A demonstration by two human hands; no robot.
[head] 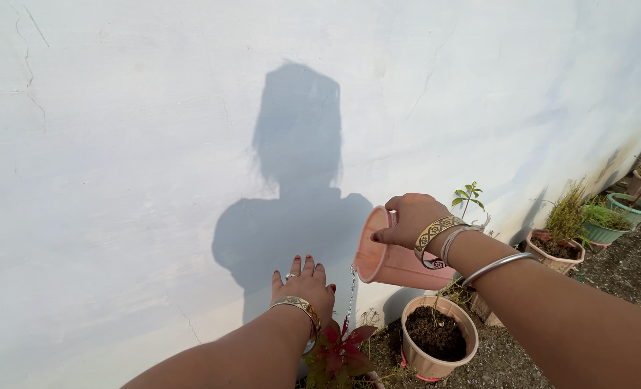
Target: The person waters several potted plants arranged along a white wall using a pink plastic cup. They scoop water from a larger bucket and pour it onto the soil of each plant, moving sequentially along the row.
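Both forearms bare, no sleeves in view.

Left hand [303, 285]: nails painted dark red. Ring [289, 276] on one finger, silver-toned with a small pale top. At the wrist, one wide gold-toned bangle [300, 307] with an engraved pattern and a thin raised rim on each edge.

Right hand [411, 219]: dark red nail showing on the one visible fingertip. At the wrist, a wide gold-toned patterned bangle [434, 232] with round motifs, same style as the left one. Just behind it, thin plain silver bangles [453, 240] stacked together. Further up the forearm, one more plain silver bangle [498, 266], sitting apart from the rest.
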